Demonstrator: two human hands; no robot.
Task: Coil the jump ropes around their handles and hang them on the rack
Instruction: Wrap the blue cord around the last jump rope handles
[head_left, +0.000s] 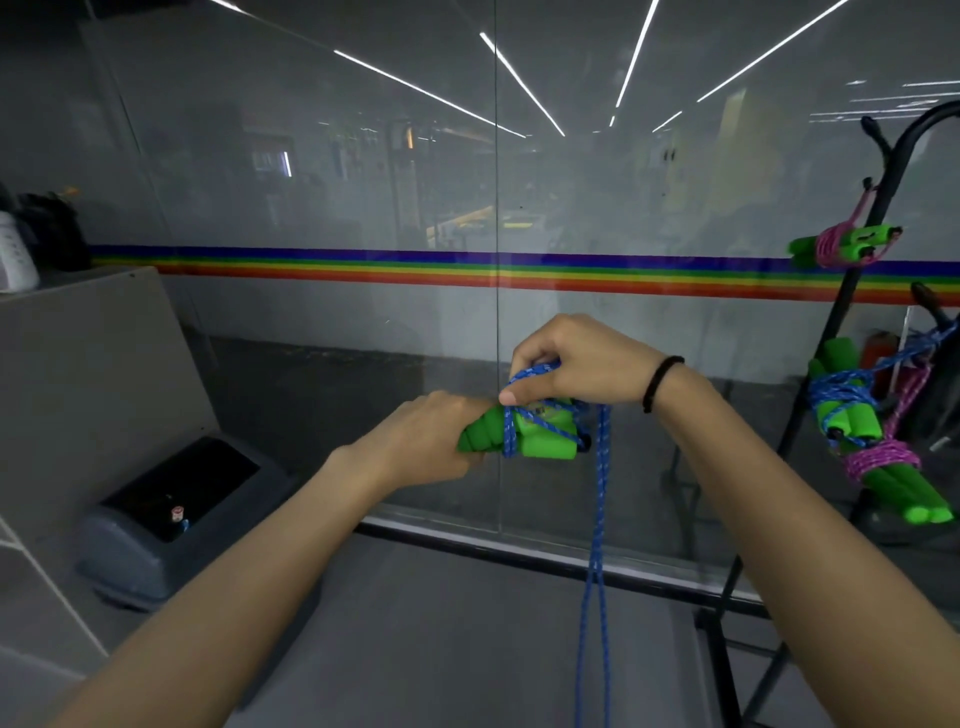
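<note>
Head view: left grip (436, 441) clenched round green handles (540, 442), held mid-air before glass wall (311, 182). Right grip (576, 364) pinches blue rope (597, 519) above them; few turns cross handles, rest hangs toward floor. Rack (835, 317) at right carries three coiled ropes (841, 244).

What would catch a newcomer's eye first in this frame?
At centre, the left hand grips the green handles while the right hand pinches the blue rope wound over them. At right, coiled ropes hang on the black rack; a rainbow stripe crosses the glass wall behind.
</note>
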